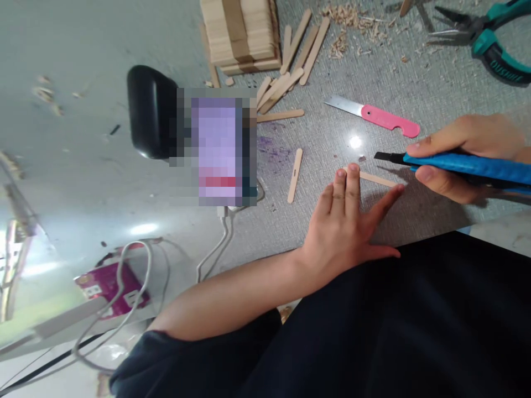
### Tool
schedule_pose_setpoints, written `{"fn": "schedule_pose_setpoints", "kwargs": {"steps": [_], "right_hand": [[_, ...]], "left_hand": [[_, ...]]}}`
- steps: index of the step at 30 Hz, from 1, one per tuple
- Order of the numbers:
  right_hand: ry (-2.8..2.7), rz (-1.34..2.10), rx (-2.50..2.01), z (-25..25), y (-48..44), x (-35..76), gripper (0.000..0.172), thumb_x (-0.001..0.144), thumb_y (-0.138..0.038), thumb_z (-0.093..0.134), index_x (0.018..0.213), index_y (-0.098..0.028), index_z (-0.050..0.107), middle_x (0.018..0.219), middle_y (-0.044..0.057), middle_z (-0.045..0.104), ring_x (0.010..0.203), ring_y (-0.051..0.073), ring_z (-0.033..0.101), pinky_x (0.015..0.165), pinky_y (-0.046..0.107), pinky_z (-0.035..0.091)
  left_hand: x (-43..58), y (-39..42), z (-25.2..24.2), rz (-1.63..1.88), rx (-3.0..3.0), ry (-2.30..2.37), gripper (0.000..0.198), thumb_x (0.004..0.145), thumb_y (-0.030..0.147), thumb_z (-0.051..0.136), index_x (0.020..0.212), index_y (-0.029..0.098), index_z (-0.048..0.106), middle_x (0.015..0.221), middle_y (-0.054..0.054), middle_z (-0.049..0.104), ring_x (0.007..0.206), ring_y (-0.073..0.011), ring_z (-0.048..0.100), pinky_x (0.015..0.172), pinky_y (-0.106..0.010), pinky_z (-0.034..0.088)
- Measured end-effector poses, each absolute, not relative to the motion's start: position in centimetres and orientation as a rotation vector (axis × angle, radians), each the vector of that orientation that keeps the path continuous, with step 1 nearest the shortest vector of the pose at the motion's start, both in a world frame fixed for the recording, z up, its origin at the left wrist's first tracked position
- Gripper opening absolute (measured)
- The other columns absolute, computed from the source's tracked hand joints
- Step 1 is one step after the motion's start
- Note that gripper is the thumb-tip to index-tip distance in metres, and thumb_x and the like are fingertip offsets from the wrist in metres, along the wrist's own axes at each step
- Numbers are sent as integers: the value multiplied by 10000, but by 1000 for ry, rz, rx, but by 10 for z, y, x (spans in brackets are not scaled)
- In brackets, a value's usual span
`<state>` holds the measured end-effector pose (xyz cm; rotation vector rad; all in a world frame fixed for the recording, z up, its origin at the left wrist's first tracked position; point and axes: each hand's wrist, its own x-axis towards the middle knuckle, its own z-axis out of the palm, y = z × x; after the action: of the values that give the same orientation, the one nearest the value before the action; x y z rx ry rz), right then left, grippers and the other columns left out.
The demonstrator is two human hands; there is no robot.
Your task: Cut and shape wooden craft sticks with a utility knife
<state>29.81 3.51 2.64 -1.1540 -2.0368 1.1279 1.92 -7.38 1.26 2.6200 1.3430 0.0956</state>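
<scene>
Our left hand (338,224) lies with fingers spread, gripping nothing; its ring and middle fingertips press one end of the stick (379,178) to the table (265,232), the index fingertip the other. Our right hand (452,157) is closed around the blue knife (477,166), whose blade stands near the stick, apparently clear of it. As for progress, one slotted stick (295,177) lies to the left with a short dark mark midway, perhaps a finished cut, and shavings (346,16) lie further off, so we judge some carving done. On the stick under our fingers we make out no such mark, so its cutting looks left to do. Loose sticks (282,88) and a banded bundle (240,33) lie beyond; how many are wanted we cannot tell
</scene>
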Motion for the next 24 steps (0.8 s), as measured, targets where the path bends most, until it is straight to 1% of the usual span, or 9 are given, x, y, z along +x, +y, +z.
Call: {"fn": "schedule_pose_setpoints", "kwargs": {"steps": [3,5,7,9,11,14,17,20,24], "right_hand": [[-2008,1090,-1223,28,35,296,504,936,-806,845,1219,-389,842,837,24,804,872,294,802,662,420,629],[-1996,1032,-1253,30,38,296,519,933,-845,815,1159,-379,854,787,28,780,865,297,792,659,424,614],[-1988,962,-1247,30,42,297,523,960,-860,764,1101,-368,867,732,31,748,828,292,774,670,430,602],[-1976,878,-1221,31,45,298,520,991,-841,736,1132,-361,876,712,22,734,749,270,729,658,425,579],[-1959,783,-1194,30,47,297,516,1022,-815,728,1230,-364,866,733,11,747,688,248,680,621,410,549],[-1931,653,-1069,28,50,294,438,1067,-760,739,1254,-381,857,921,18,847,755,244,732,677,424,605],[-1908,617,-952,24,56,292,332,1094,-701,769,1113,-386,871,1082,4,890,892,251,814,862,459,688],[-1909,631,-908,19,63,292,355,1051,-722,833,1058,-369,863,1018,-1,876,881,250,813,833,462,692],[-1919,695,-893,8,71,295,361,996,-655,927,1174,-361,813,1055,16,849,937,248,792,901,479,678]], "left_hand": [[15,-71,12,100,2664,1361,1111,951,982,750,1875,441,448,1878,-263,511,1672,-578,593,1222,-639,610],[12,-65,12,160,2749,1400,844,1132,706,729,1873,413,451,1832,-237,587,1598,-485,697,1081,-518,664],[8,-55,12,302,2824,1423,654,1197,427,645,1834,358,513,1795,-201,644,1413,-373,820,837,-405,642],[5,-43,11,451,2810,1438,557,1190,372,599,1738,276,626,1748,-207,689,1127,-304,863,750,-415,596],[3,-31,9,562,2746,1495,473,1174,394,593,1581,208,744,1513,-206,821,1014,-307,821,797,-457,593],[4,-20,4,626,2639,1550,418,1159,477,628,1353,168,832,1284,-197,834,1015,-331,754,888,-504,584],[5,-14,-2,595,2566,1575,309,1163,441,639,1183,207,840,1257,-176,805,1072,-337,703,940,-514,559],[4,-9,-8,636,2528,1556,248,1166,391,648,1148,231,836,1297,-170,780,1134,-343,666,963,-520,541],[6,-1,-11,648,2380,1467,164,1131,288,668,1076,217,805,1332,-165,758,1230,-343,641,1069,-531,540]]}}
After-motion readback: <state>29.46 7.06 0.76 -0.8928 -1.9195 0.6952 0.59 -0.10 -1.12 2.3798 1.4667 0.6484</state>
